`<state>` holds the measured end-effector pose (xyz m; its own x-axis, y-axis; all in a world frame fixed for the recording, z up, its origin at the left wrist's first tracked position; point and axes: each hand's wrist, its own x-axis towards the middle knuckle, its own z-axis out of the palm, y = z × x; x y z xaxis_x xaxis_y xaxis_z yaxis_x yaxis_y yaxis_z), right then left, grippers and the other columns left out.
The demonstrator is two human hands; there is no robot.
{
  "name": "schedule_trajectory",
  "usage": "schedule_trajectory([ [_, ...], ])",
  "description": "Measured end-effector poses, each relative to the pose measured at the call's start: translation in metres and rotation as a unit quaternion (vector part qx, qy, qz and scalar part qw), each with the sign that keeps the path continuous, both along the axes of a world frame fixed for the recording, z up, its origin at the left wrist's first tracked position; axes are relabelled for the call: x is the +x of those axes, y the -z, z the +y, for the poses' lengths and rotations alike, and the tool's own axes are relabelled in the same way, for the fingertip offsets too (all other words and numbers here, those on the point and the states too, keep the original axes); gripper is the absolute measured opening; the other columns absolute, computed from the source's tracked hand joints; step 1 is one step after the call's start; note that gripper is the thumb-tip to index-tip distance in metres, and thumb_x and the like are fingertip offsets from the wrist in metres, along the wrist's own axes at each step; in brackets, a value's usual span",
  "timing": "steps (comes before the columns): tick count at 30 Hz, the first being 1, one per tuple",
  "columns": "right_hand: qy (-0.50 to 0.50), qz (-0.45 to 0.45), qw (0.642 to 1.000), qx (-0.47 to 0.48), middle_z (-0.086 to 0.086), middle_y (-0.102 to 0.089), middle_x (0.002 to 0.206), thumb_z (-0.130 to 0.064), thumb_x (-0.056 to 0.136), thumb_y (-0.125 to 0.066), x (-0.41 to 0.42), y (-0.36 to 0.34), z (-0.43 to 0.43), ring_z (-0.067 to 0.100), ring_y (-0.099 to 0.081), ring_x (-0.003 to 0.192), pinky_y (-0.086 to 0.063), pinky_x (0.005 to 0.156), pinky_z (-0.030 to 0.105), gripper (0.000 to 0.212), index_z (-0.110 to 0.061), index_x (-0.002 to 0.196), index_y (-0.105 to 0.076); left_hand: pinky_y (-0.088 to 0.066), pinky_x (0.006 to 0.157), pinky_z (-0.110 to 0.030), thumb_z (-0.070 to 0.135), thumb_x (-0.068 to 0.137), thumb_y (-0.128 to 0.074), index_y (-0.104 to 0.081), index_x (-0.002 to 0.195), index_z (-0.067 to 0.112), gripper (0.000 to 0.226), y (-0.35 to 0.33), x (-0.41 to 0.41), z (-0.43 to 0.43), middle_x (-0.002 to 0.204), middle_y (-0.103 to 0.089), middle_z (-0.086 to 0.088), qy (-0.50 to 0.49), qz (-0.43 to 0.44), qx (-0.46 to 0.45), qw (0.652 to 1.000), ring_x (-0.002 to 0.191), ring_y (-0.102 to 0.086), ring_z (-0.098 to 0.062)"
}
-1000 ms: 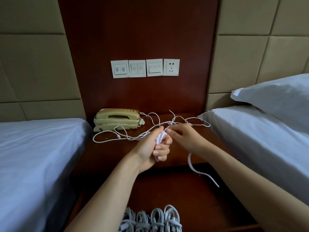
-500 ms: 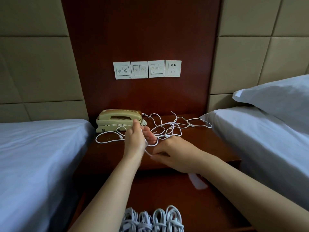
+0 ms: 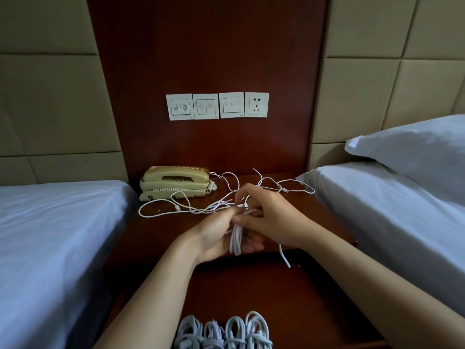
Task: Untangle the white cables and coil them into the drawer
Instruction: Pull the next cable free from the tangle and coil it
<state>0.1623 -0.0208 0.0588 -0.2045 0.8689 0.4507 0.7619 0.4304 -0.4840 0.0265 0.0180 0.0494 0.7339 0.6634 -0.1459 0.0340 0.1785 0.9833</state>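
Coiling one cable is the step in hand. On the nightstand [image 3: 161, 230] at centre frame, the tangle of white cables [image 3: 201, 209] sprawls beside the telephone [image 3: 176, 182]. Below it, the open drawer [image 3: 289, 298] holds four finished coils [image 3: 224, 332] at the bottom edge. The left hand [image 3: 216, 238], fingers curled, grips a bunch of loops [image 3: 236, 239]. The right hand [image 3: 266, 217] pinches cable just above, at the tangle's edge. The next move likely calls for drawing slack free without dragging knots, then laying another loop.

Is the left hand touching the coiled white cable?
Touching. Head view: the left hand grips the coiled white cable across its palm, fingers curled under it.
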Motion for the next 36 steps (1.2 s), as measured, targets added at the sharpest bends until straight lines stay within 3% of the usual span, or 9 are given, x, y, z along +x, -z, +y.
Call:
schedule_trajectory([
  [5,0.03,-0.069,0.997,-0.013,-0.001,-0.06,0.065,-0.043,0.082,-0.066,0.008,-0.003,0.002,0.01,-0.051,0.057,-0.034,0.054,0.022,0.03,-0.013,0.084,-0.065,-0.049,0.047,-0.02,0.028,0.102,-0.024,-0.061,0.086,0.008,0.045,-0.002,-0.004,-0.002,0.056,-0.063,-0.007,0.02,0.022,0.024,0.999,0.053,-0.065,-0.017],
  [8,0.011,-0.062,0.998,-0.002,-0.001,-0.055,0.054,-0.049,0.083,-0.064,0.011,-0.001,0.001,0.008,-0.046,0.049,-0.031,0.048,0.017,0.036,-0.019,0.065,-0.054,-0.047,0.051,-0.022,0.027,0.098,-0.018,-0.059,0.081,0.002,0.051,-0.002,-0.006,-0.003,0.058,-0.063,-0.009,0.05,0.012,0.002,0.999,0.051,-0.062,-0.017],
  [14,0.023,-0.071,0.995,0.064,-0.003,-0.044,0.05,-0.07,0.072,-0.04,0.012,0.002,0.003,0.017,-0.045,0.057,-0.028,0.05,0.027,0.059,-0.013,0.062,-0.053,-0.035,0.04,-0.017,0.027,0.098,-0.02,-0.052,0.067,0.002,0.051,0.0,0.006,-0.007,0.051,-0.053,-0.011,0.005,-0.033,-0.037,0.999,0.036,-0.043,-0.012],
  [20,0.045,-0.082,0.993,0.077,-0.003,-0.043,0.049,-0.071,0.072,-0.037,0.017,0.008,0.005,0.015,-0.041,0.05,-0.032,0.051,0.034,0.057,-0.017,0.058,-0.049,-0.026,0.033,-0.01,0.019,0.099,-0.024,-0.037,0.049,0.016,0.051,0.005,0.014,-0.009,0.039,-0.038,0.0,-0.087,-0.043,-0.055,0.994,0.029,-0.03,-0.006],
  [23,0.065,-0.082,0.992,0.064,0.001,-0.047,0.052,-0.072,0.074,-0.037,0.017,0.023,0.003,0.017,-0.042,0.052,-0.035,0.053,0.036,0.062,-0.013,0.062,-0.055,-0.017,0.034,-0.008,0.013,0.101,-0.027,-0.031,0.056,0.016,0.045,0.013,0.017,-0.007,0.037,-0.028,0.006,-0.152,-0.042,-0.044,0.987,0.026,-0.021,-0.003],
  [27,0.026,-0.052,0.998,0.014,-0.004,-0.049,0.056,-0.049,0.086,-0.059,0.018,0.03,0.002,0.013,-0.044,0.055,-0.036,0.056,0.033,0.032,-0.036,0.058,-0.048,-0.016,0.034,-0.008,0.014,0.1,-0.033,-0.033,0.057,0.014,0.043,0.022,0.017,-0.009,0.037,-0.027,0.005,-0.181,-0.017,-0.036,0.983,0.026,-0.02,-0.003],
  [29,0.009,-0.069,0.998,-0.002,0.001,-0.055,0.06,-0.043,0.089,-0.058,0.018,0.03,0.001,0.017,-0.049,0.057,-0.038,0.057,0.036,0.028,-0.031,0.065,-0.052,-0.018,0.033,-0.009,0.018,0.101,-0.037,-0.037,0.059,0.011,0.042,0.024,0.016,-0.011,0.036,-0.03,0.005,-0.204,-0.015,-0.026,0.978,0.026,-0.022,-0.004],
  [33,0.013,-0.07,0.997,0.025,0.003,-0.053,0.058,-0.041,0.092,-0.054,0.014,0.029,-0.001,0.017,-0.047,0.054,-0.036,0.056,0.037,0.033,-0.026,0.063,-0.049,-0.029,0.034,-0.016,0.026,0.101,-0.039,-0.049,0.062,0.006,0.044,0.026,0.016,-0.014,0.038,-0.043,0.005,-0.305,0.049,0.132,0.942,0.028,-0.037,-0.007],
  [36,0.036,-0.02,0.998,0.05,0.006,-0.053,0.056,-0.039,0.093,-0.052,0.01,0.029,-0.001,0.018,-0.045,0.051,-0.034,0.052,0.037,0.04,-0.01,0.066,-0.058,-0.038,0.053,-0.014,0.028,0.101,-0.035,-0.063,0.08,0.008,0.041,0.024,0.013,-0.017,0.065,-0.062,0.004,-0.376,0.074,0.289,0.877,0.057,-0.055,-0.001],
])
